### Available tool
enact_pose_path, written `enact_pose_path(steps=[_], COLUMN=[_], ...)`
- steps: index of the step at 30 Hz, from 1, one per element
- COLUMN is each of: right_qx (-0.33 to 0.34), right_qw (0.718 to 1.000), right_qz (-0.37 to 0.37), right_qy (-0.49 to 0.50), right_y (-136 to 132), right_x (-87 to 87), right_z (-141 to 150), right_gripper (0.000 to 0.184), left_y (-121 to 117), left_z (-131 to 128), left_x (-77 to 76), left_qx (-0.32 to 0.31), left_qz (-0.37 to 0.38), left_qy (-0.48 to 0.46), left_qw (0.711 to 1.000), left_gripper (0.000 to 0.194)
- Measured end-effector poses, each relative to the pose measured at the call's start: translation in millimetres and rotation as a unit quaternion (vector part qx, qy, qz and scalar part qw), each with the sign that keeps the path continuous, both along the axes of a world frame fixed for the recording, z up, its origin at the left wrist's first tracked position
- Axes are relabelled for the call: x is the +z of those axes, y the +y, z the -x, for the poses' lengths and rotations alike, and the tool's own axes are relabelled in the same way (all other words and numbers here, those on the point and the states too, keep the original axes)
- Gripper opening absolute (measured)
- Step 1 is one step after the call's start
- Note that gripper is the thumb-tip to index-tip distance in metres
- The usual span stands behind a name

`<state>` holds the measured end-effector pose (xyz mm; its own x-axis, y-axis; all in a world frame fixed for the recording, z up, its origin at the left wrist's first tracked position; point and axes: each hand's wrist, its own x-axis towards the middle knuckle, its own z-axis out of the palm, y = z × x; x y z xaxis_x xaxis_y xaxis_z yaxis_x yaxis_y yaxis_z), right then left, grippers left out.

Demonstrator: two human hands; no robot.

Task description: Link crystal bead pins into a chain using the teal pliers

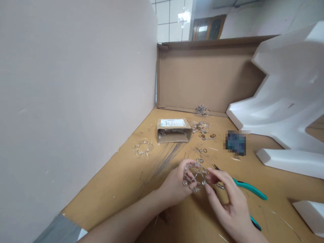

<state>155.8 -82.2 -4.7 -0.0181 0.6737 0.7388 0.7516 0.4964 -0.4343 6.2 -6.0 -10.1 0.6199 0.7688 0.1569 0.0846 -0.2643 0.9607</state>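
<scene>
My left hand (177, 182) is wrapped round a ring of silver wire with clear beads (194, 191), its fingers partly behind the ring. The thumb and bent fingers of my right hand (229, 199) meet the ring's right edge, with a small gap between the fingertips. Under and beside my right hand lie pliers with teal handles (250, 188), partly hidden by it. A similar beaded wire ring (143, 147) lies on the table to the left. Thin loose wires (168, 157) are spread beyond my left hand.
A small open cardboard box (174, 136) holds clear beaded pieces. Beside it lie a beaded wire heap (201, 127), another heap (201, 110) and several small dark rings (202, 136). A blurred-out dark object (236, 143) lies right. White foam (288, 84) and a cardboard wall (202, 77) border the table.
</scene>
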Motion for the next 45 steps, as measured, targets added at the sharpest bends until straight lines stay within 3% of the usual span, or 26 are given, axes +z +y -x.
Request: enact_pose_path(steps=[7, 22, 45], right_qx=[-0.009, -0.046, -0.05], right_qw=[0.999, 0.999, 0.998], right_qz=[-0.025, -0.014, -0.017], right_qy=[-0.036, 0.013, 0.019], right_y=[5.3, 4.3, 5.1], right_x=[1.5, 1.6, 4.8], right_z=[-1.8, 0.2, 1.3], right_gripper=[0.02, 0.01, 0.008], left_y=[1.0, 1.7, 0.6], left_z=[1.9, -0.1, -0.2], left_x=[-4.6, -7.4, -7.6], left_qx=[0.016, -0.009, -0.011], left_qz=[-0.061, -0.007, -0.001], left_qy=[0.069, -0.001, 0.015], left_qw=[0.996, 1.0, 1.0], left_gripper=[0.05, 0.048, 0.048])
